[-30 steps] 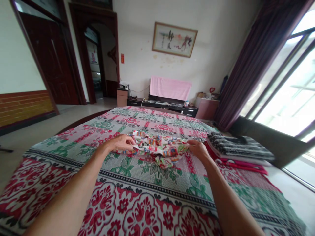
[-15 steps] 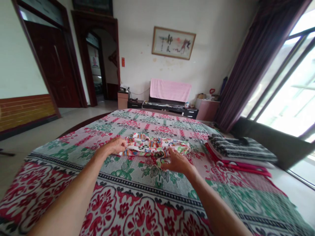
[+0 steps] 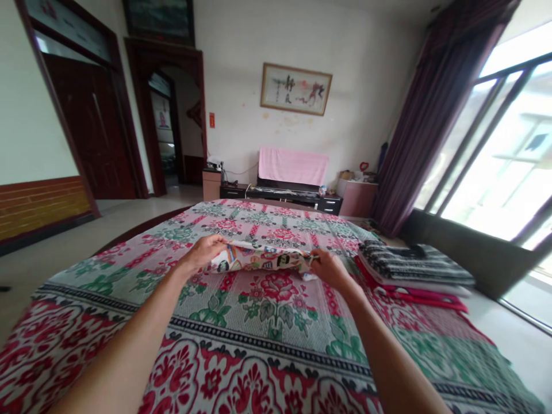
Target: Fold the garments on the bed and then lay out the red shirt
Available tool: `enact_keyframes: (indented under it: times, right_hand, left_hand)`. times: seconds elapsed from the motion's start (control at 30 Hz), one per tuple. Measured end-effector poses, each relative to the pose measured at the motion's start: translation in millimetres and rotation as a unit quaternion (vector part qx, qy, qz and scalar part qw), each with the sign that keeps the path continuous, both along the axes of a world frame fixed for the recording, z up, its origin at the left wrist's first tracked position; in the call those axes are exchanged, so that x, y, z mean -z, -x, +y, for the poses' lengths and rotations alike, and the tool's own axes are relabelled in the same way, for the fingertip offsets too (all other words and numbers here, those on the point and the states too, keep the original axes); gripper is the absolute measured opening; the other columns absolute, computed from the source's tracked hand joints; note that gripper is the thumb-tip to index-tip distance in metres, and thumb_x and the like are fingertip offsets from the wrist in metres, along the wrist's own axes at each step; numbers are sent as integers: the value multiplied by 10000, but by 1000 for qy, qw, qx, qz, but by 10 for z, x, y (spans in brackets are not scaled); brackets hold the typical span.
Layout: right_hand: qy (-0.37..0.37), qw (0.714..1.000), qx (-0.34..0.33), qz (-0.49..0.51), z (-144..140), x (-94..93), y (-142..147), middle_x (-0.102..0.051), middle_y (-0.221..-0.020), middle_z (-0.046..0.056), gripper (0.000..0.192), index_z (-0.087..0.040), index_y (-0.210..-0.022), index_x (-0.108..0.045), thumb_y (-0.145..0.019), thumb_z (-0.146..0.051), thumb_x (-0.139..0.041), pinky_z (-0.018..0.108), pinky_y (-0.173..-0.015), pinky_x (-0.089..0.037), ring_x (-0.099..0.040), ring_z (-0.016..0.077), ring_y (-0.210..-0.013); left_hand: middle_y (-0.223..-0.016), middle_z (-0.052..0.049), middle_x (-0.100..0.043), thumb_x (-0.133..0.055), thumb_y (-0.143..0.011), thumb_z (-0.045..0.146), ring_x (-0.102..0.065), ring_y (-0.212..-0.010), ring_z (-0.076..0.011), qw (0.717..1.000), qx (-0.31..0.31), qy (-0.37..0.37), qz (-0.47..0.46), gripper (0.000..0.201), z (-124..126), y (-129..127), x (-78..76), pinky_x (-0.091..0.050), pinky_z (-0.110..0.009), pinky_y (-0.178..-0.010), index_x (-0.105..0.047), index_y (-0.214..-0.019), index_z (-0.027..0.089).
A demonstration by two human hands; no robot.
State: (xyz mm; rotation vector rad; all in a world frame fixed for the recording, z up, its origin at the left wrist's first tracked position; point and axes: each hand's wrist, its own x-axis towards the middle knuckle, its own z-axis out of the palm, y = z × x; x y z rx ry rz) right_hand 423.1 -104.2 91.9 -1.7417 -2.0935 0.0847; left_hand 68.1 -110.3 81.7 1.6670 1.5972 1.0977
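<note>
A small, colourfully printed garment (image 3: 261,260) lies folded into a narrow band on the floral bedspread (image 3: 267,322). My left hand (image 3: 206,250) grips its left end, fingers curled over the cloth. At the right end my right hand (image 3: 326,267) pinches the fabric edge. Both forearms stretch out over the bed towards it. The near edge of the garment is raised a little off the bedspread.
A pile of folded clothes, striped black-and-white on top (image 3: 409,263) and pink below (image 3: 425,296), sits to the right on the bed. Beyond the bed stand a low dark cabinet (image 3: 280,192) with a pink cloth (image 3: 293,165), a doorway (image 3: 170,138) and curtains (image 3: 422,115) by a window.
My right hand left the loose flap in front of the garment and went to its right end. The garment is now folded narrower and sits farther away on the bed.
</note>
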Motion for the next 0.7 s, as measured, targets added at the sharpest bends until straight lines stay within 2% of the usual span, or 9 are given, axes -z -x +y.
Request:
enact_keyframes:
  times: [0.07,0.13,0.2,0.27,0.37,0.47,0.53,0.6,0.7]
  right_hand:
    - [114,987,-88,67,-72,-239,-188,-687,-725,49,280,-168,-943,-710,-770,-200,-492,233,-567,-428,-611,163,-640]
    - [205,953,-188,121,-166,-464,-383,-672,-682,15,260,-182,-912,-719,-737,-247,-539,214,-508,-411,-573,133,-563]
    - [232,930,-233,165,-211,-620,-540,-666,-675,1,302,-191,-969,-717,-736,-305,-561,205,-489,-408,-546,114,-529]
    - [218,929,-238,182,-143,-666,-613,-667,-671,-2,336,-190,-1003,-717,-737,-333,-570,200,-485,-415,-541,107,-519]
    - [154,961,-190,126,187,-567,-525,-658,-618,0,277,-168,-916,-741,-722,-258,-565,198,-483,-418,-558,117,-521]
    - [67,992,-98,37,632,-515,-271,-652,-578,8,282,-162,-851,-755,-696,-124,-522,214,-538,-434,-592,144,-564]
    - [-7,999,-33,18,907,-659,-89,-695,-667,39,308,-163,-852,-760,-685,-88,-512,241,-633,-459,-634,179,-669]
    - [-127,990,25,53,1141,-968,50,-726,-825,79,348,-161,-945,-749,-734,-108,-477,285,-731,-467,-649,220,-801]
    - [-330,931,41,150,1384,-1567,139,-708,-983,102,395,-155,-1069,-692,-790,-135,-412,314,-823,-450,-624,217,-902]
  left_hand:
    - [-702,4,-602,-613,-655,431,-528,-590,-119,992,71,22,-106,344,-158,-34,-228,-392,-223,-545,-561,-880,177]
    - [-715,-2,-620,-668,-604,423,-532,-565,-115,977,124,59,-162,378,-310,-6,-408,-411,-231,-539,-557,-880,189]
    - [-696,-1,-623,-693,-569,411,-532,-540,-117,968,145,73,-191,391,-376,55,-500,-417,-238,-525,-558,-868,198]
    - [-720,-12,-644,-692,-584,418,-567,-579,-137,969,152,74,-182,386,-305,96,-511,-441,-253,-554,-575,-879,198]
    - [-707,-18,-655,-649,-654,398,-600,-651,-166,989,124,73,-36,287,19,42,-488,-442,-260,-596,-638,-840,180]
    - [-539,-18,-575,-626,-662,270,-576,-608,-184,976,-6,33,216,126,415,-140,-634,-373,-256,-553,-655,-631,152]
    - [-598,-60,-613,-604,-690,215,-595,-665,-217,945,-121,-36,301,125,622,-271,-901,-356,-275,-573,-692,-671,128]
    - [-825,-126,-675,-486,-816,230,-607,-808,-255,930,-184,-99,301,283,761,-358,-1281,-361,-307,-631,-715,-926,105]
    - [-1062,-143,-653,-313,-942,280,-569,-945,-260,901,-240,-245,266,429,859,-377,-1866,-358,-356,-734,-637,-1167,110]
